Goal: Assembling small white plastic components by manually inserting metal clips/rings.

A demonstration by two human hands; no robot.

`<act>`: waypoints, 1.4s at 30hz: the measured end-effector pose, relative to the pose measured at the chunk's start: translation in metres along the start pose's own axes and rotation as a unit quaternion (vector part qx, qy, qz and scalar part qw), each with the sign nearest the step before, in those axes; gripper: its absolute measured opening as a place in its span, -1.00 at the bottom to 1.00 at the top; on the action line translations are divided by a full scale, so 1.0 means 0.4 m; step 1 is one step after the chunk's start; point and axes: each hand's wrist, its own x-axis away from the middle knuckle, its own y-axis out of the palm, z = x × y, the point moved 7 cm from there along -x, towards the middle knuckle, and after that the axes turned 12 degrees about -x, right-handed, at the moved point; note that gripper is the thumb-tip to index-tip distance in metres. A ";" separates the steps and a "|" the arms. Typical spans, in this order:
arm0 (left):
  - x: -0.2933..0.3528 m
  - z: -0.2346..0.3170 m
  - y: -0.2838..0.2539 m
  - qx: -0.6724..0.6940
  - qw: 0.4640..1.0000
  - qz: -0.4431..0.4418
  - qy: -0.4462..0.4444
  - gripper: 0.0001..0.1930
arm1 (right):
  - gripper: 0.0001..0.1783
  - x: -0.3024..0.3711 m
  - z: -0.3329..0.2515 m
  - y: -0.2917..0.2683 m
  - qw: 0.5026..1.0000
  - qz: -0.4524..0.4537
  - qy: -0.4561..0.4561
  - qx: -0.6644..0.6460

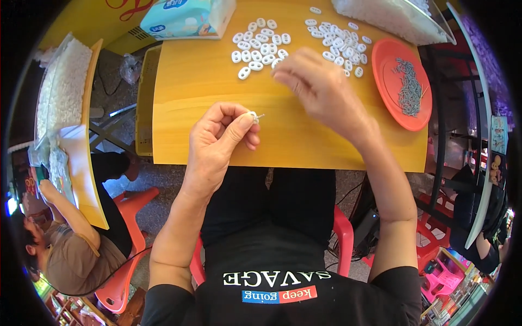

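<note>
My left hand (220, 138) is closed above the near half of the table, pinching a small white oval plastic piece (253, 116) between thumb and forefinger. A thin metal screw (261, 116) sticks out of that piece toward the right. My right hand (315, 84) hovers at the near right edge of a loose group of white oval two-hole pieces (257, 46). Its fingers are bent and smeared by motion, so whether anything is between them does not show. One white piece lies right by its fingertips.
Another group of white ovals (337, 41) lies farther right. A red plate (384, 81) of grey screws (409, 89) stands at the table's right side. A blue tissue pack (182, 19) and a tray of white pieces (389, 19) are at the back. A person (81, 250) sits at left.
</note>
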 end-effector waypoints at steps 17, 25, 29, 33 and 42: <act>-0.013 0.002 -0.016 0.067 0.997 0.026 0.013 -0.87 | -0.84 0.017 0.007 0.037 0.980 -0.052 -0.002 0.193; -0.008 0.025 0.003 0.040 0.998 0.033 0.047 -0.88 | -0.83 0.081 -0.015 0.018 0.975 -0.002 0.065 0.213; 0.002 0.053 0.018 -0.030 0.994 0.043 0.096 -0.89 | -0.86 0.103 -0.020 0.008 0.979 0.018 0.069 0.192; 0.003 0.059 0.025 -0.036 0.994 0.042 0.099 -0.89 | -0.85 0.105 -0.017 -0.002 0.978 0.016 0.076 0.193; -0.010 0.028 0.037 0.127 0.992 -0.023 -0.004 -0.86 | -0.88 0.104 -0.018 -0.005 0.981 0.015 0.058 0.182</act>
